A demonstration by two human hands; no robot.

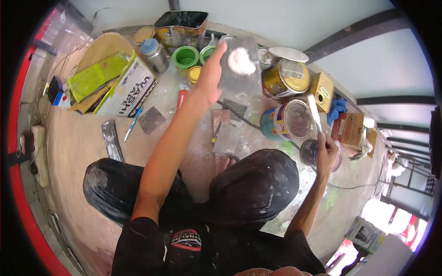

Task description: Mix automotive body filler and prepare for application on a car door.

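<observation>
My left hand (212,78) reaches far forward and grips the edge of a flat grey plate (239,83), its thumb along the side. On the plate sits a lump of white paste (241,61). My right hand (326,149) is closed round the lower end of a putty knife (315,112), whose pale blade points up and away. Left of that knife, an opened tin (274,122) tilts toward me, with greyish residue inside. Below the right hand stands another tin (311,153), partly hidden by the fingers.
A cardboard box (122,96) with a yellow-green item stands at left. Green cups (185,57), a yellow-lidded can (287,78) and a yellow metal can (322,91) line the wall. Sandpaper sheets (152,120) and a toothbrush (132,125) lie on the floor. A cable (354,187) runs at right.
</observation>
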